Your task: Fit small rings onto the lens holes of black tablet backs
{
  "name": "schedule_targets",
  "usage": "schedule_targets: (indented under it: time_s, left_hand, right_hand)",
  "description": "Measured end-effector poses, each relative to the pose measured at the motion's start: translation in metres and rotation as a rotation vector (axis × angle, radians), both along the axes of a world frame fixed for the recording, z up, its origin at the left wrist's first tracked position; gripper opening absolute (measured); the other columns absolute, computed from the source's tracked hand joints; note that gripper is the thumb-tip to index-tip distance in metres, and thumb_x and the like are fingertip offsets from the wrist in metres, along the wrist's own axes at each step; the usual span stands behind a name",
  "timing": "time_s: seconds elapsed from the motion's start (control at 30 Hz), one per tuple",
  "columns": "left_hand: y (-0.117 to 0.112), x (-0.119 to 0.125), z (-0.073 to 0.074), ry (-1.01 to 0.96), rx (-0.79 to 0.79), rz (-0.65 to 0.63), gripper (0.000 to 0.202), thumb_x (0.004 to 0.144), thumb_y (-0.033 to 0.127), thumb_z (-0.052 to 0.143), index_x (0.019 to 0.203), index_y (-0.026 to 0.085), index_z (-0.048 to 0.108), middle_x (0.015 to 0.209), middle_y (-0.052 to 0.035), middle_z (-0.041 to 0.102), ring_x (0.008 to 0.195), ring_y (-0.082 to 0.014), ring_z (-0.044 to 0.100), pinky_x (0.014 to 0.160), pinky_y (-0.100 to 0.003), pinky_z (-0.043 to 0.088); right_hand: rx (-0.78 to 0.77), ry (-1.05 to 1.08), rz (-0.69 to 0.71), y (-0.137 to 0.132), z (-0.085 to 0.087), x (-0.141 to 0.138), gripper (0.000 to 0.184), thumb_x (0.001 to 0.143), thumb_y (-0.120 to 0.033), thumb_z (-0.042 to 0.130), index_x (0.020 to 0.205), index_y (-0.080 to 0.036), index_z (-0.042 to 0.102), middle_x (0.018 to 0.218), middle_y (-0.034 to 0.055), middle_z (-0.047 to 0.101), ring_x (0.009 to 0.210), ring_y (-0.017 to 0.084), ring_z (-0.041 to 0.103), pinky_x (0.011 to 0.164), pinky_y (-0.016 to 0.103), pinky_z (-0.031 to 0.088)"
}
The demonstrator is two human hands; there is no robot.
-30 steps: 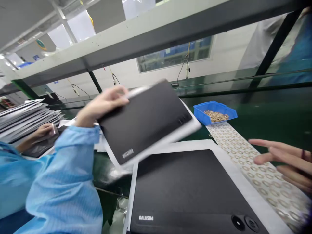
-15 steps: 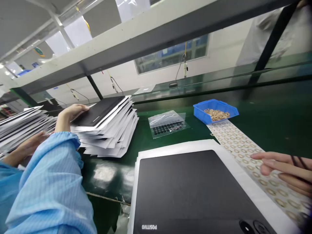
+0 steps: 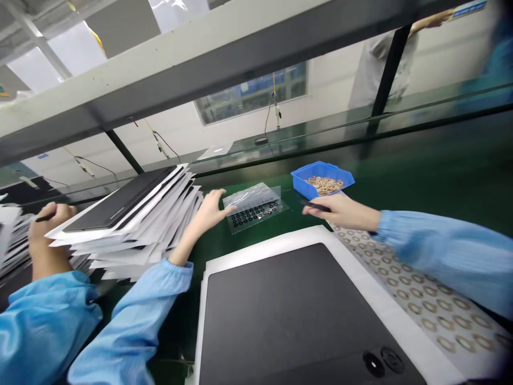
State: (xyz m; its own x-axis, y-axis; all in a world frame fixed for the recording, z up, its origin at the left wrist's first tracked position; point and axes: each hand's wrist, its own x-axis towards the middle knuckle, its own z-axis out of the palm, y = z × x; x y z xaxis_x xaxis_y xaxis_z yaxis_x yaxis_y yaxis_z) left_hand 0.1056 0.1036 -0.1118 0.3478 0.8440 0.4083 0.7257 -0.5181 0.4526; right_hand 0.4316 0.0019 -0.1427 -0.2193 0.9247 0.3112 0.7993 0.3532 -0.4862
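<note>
At a green-topped assembly table, my right hand (image 3: 208, 211) is open, fingers spread, its tips at the edge of a clear plastic bag (image 3: 252, 197) holding rows of small black rings (image 3: 254, 215); whether they press on the bag I cannot tell. My left hand (image 3: 50, 230) is clenched around a thin black stick (image 3: 45, 218), just beside the corner of a fanned stack of black covers interleaved with white sheets (image 3: 136, 224). Just past the bag, a co-worker's hand (image 3: 340, 211) pinches a dark sliver (image 3: 316, 206), close to a blue plastic bin (image 3: 304, 182) of tan rings (image 3: 324, 185) and above a long sheet of printed rings (image 3: 417, 291). A large black cover on a white backing (image 3: 296, 315) lies in front of me, filling much of the table. The stack's loose, overhanging sheets could slide if my forearm catches them, while two hands working this close to the bag could collide, shifting it or knocking the bin and spilling its rings.
</note>
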Motion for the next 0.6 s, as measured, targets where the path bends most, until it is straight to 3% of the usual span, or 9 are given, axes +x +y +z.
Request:
schedule_targets:
  time_s: [0.07,0.17,0.37,0.47,0.6]
  left_hand:
    - [0.022,0.007,-0.03,-0.055,-0.108,0.034,0.031,0.09,0.033,0.057,0.115,0.015,0.055,0.118,-0.0091,0.056,0.103,-0.022,0.057,0.088,-0.044,0.048]
    - [0.045,0.001,-0.052,-0.142,-0.27,0.056,0.03,0.09,0.033,0.056,0.114,0.014,0.055,0.113,-0.008,0.058,0.096,-0.0205,0.06,0.082,-0.041,0.051]
    - [0.057,-0.002,-0.062,-0.232,-0.458,0.047,0.029,0.09,0.034,0.057,0.11,0.013,0.058,0.111,-0.0062,0.059,0.096,-0.0223,0.06,0.081,-0.039,0.052]
    - [0.061,0.009,-0.063,-0.239,-0.532,0.026,0.029,0.09,0.033,0.057,0.112,0.014,0.057,0.111,-0.0072,0.059,0.095,-0.0205,0.06,0.08,-0.039,0.052]
    - [0.066,0.031,-0.067,-0.243,-0.599,-0.036,0.029,0.09,0.033,0.056,0.113,0.014,0.056,0.111,-0.0079,0.059,0.094,-0.0193,0.06,0.08,-0.038,0.052]
  right_hand:
    - [0.008,-0.07,0.08,0.029,-0.013,-0.011,0.033,0.084,-0.041,0.047,0.095,-0.021,0.071,0.095,0.0062,0.071,0.088,0.023,0.065,0.081,0.035,0.051]
    - [0.006,-0.157,0.144,0.058,-0.027,-0.023,0.038,0.087,-0.041,0.044,0.114,-0.024,0.064,0.109,0.0065,0.068,0.099,0.023,0.064,0.09,0.037,0.049]
    - [-0.007,-0.262,0.149,0.067,-0.039,-0.023,0.043,0.087,-0.04,0.047,0.127,-0.028,0.056,0.121,0.0049,0.064,0.094,0.022,0.067,0.084,0.033,0.052]
    - [-0.012,-0.279,0.142,0.058,-0.043,-0.011,0.041,0.087,-0.037,0.048,0.126,-0.027,0.057,0.122,0.0047,0.063,0.097,0.022,0.066,0.084,0.031,0.052]
    - [-0.004,-0.302,0.101,0.035,-0.051,0.011,0.041,0.087,-0.031,0.046,0.124,-0.02,0.06,0.13,0.0093,0.057,0.109,0.028,0.061,0.093,0.039,0.049]
